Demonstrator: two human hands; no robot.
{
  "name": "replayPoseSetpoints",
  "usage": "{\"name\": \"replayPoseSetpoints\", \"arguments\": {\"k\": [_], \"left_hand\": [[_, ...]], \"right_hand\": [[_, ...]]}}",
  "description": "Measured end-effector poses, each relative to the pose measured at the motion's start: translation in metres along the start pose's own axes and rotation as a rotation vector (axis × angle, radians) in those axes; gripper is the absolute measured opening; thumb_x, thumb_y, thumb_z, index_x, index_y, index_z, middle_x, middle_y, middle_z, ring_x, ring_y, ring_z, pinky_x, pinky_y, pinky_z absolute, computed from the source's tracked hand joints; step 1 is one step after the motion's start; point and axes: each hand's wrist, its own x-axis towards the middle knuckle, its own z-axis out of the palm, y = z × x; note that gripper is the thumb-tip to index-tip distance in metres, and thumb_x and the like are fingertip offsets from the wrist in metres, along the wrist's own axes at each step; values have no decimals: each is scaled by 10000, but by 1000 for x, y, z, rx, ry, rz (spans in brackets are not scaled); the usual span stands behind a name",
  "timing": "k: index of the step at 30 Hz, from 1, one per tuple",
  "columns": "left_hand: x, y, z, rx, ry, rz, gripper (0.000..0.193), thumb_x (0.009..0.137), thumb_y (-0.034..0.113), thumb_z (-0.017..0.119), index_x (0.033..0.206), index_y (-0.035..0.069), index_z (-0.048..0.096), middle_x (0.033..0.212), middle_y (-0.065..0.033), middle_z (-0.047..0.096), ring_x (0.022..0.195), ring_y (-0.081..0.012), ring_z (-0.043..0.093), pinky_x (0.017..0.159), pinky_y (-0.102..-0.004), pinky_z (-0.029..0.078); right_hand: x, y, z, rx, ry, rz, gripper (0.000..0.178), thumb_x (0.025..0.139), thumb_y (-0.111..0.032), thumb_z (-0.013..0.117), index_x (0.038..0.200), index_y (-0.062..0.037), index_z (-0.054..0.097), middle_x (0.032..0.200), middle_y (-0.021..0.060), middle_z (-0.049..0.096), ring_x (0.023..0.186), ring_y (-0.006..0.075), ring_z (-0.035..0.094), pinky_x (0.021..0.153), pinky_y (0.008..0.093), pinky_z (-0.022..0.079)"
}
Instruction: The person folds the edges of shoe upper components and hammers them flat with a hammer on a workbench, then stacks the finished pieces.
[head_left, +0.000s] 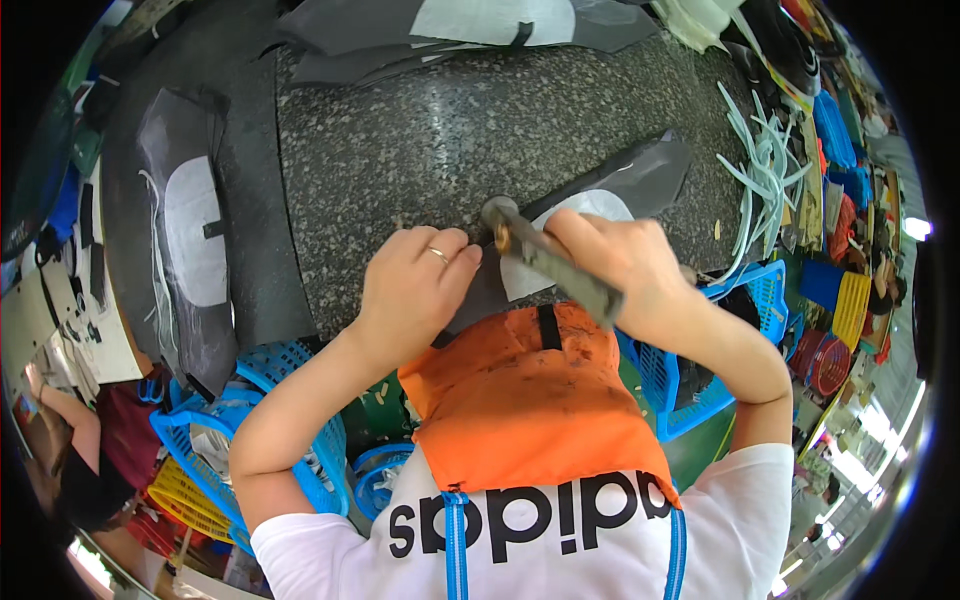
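Note:
My right hand (630, 265) is closed on a hammer (560, 265), whose rounded end is over the worktop beside my left fingertips. My left hand (412, 290), with a ring on one finger, pinches the edge of a dark grey material piece (650, 170) at its left end. A white patch (600, 207) covers the middle of that piece, which lies slantwise under the hammer and my right hand. Exactly what sits between my left fingertips is hidden. An orange apron (540, 400) with blue straps reaches up to the worktop edge.
The speckled dark worktop (400, 150) carries similar grey pieces at the left (195, 230) and far edge (490, 22). Pale blue strips (765, 170) hang at the right. Blue baskets stand below at left (335, 450) and right (655, 385). Another person's arm (75, 420) shows far left.

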Motion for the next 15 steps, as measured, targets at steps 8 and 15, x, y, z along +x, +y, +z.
{"name": "replayPoseSetpoints", "arguments": {"k": [8,15], "left_hand": [[-14,1,-8,84,48,8,270,634,12,766,879,57,662,903,-53,625,827,-257,608,706,-370,495],[-29,4,-16,140,61,-24,286,638,47,800,890,67,666,945,-59,626,833,-270,600,715,-371,488]], "right_hand": [[6,-11,7,-4,-91,-90,133,872,-162,584,877,-68,492,608,103,604,547,340,625,483,454,485],[13,-17,16,-18,-115,-108,157,891,-215,591,899,-83,507,588,91,595,538,327,624,476,437,491]]}}
